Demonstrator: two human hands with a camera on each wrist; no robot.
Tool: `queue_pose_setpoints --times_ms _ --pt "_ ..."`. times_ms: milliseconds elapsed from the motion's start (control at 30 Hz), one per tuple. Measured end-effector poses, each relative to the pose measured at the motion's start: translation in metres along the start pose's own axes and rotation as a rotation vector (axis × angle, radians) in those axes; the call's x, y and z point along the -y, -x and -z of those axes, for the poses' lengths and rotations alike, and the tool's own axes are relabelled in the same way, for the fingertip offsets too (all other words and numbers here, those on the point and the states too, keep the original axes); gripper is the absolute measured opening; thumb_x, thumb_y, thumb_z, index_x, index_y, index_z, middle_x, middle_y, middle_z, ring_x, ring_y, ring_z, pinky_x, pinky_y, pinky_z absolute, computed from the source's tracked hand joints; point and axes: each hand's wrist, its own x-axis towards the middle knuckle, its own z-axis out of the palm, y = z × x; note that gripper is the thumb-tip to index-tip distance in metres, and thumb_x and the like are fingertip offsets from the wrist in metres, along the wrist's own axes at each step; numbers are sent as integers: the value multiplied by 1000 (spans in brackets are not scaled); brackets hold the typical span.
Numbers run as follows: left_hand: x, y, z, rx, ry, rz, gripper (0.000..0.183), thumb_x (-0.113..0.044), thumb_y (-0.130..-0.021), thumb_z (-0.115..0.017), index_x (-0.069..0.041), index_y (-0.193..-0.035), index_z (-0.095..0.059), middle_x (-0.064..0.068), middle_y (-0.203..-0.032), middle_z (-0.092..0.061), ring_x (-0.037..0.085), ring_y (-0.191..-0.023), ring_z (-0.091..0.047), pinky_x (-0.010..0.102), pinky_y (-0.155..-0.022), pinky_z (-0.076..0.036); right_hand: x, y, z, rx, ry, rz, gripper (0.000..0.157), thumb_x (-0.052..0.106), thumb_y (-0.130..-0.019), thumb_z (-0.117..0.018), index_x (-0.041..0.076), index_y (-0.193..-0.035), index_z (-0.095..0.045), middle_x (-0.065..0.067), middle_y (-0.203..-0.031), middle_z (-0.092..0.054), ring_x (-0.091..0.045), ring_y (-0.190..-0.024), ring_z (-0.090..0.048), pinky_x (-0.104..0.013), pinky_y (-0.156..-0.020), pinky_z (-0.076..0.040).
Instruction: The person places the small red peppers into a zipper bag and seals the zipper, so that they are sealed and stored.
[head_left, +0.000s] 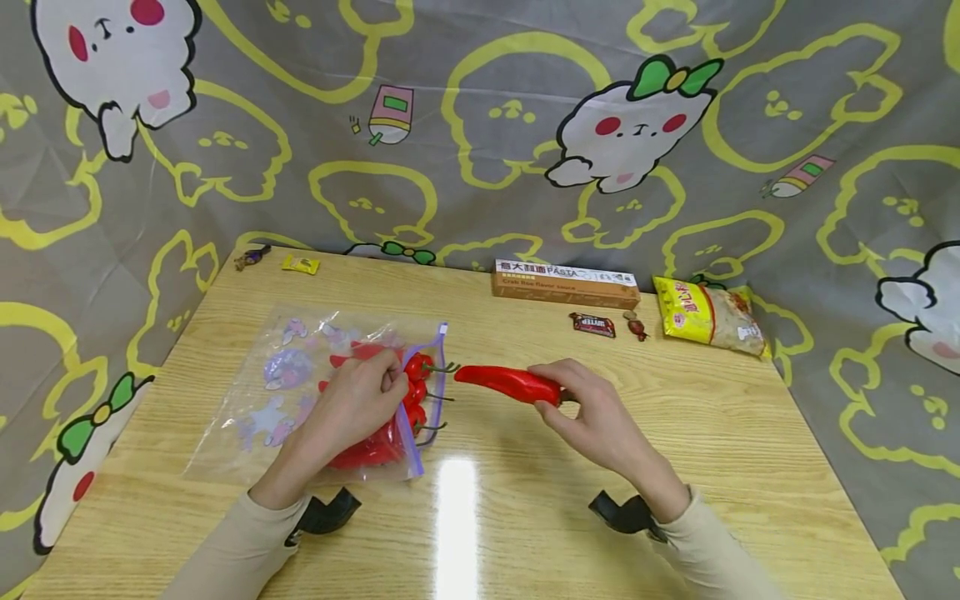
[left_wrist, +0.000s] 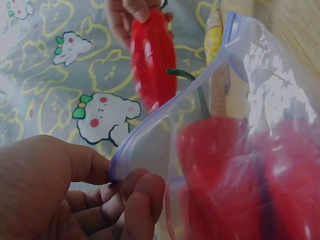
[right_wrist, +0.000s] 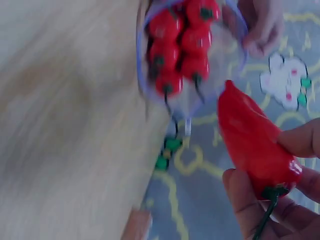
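Observation:
My right hand (head_left: 592,408) holds a red chili pepper (head_left: 510,382) by its stem end, above the table. The pepper's tip points left, toward the mouth of a clear zip bag (head_left: 247,400) with a purple closure. Several red peppers (right_wrist: 165,55) with green stems lie inside the bag, stems toward the opening. In the left wrist view, my left hand (left_wrist: 75,185) pinches the purple-edged rim between thumb and fingers, and the bag's mouth gapes. From the right wrist, the held pepper (right_wrist: 255,142) is apart from the bag, its dark green stem trailing between my fingers.
At the table's back stands a pasta box (head_left: 564,285), with a yellow food packet (head_left: 708,317) to its right. Before the box lie a dark red wrapped snack (head_left: 593,325) and a small brown sweet (head_left: 636,327). A yellow sweet (head_left: 301,264) and a dark wrapped one (head_left: 252,257) lie back left.

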Motion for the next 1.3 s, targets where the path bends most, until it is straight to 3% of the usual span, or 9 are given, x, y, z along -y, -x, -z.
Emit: queue_pose_setpoints --times_ms 167,433,733,967,1133,1300 --pt "0 1 0 -11 -14 -12 5 -14 -84 -54 -13 -79 -52 -3 -53 -38 9 -41 -34 21 -37 -24 18 -14 -26 0 -45 79 34 18 -83 -66 15 -116 -59 4 -107 -61 -6 -83 -56 -24 -67 -49" --pt "-1 1 0 -19 -23 -21 5 -13 -83 -54 -14 -78 -51 -4 -53 -38 9 -42 -34 21 -38 -24 28 -34 -57 -40 -66 136 34 19 -83 -67 11 -115 -59 -1 -110 -63 -10 -89 -58 -30 -71 -50" --pt "-1 1 2 -32 -26 -50 5 -12 -82 -54 -13 -78 -51 -5 -55 -40 7 -42 -35 21 -38 -25 32 -47 -74 -14 -185 158 32 8 -82 -65 10 -114 -60 -2 -110 -54 -12 -93 -58 -28 -78 -51" --pt "0 2 2 -30 -30 -67 8 -13 -83 -53 -14 -76 -49 -5 -54 -39 7 -42 -34 21 -38 -25 38 -56 -91 -64 -191 166 32 9 -80 -69 4 -109 -58 -5 -106 -62 -17 -91 -62 -26 -71 -52" --pt "-1 1 2 -35 -33 -78 9 -13 -83 -53 -15 -75 -49 -6 -54 -38 6 -43 -34 21 -39 -25 40 -62 -101 -102 -235 213 22 4 -79 -68 1 -99 -59 -7 -100 -57 -18 -86 -62 -23 -73 -52" --pt "-2 0 1 -35 -33 -89 10 -13 -84 -54 -15 -76 -49 -6 -54 -38 6 -42 -35 20 -38 -25 40 -66 -104 -93 -189 245 15 3 -84 -63 4 -98 -62 -3 -99 -58 -14 -87 -60 -23 -74 -49"
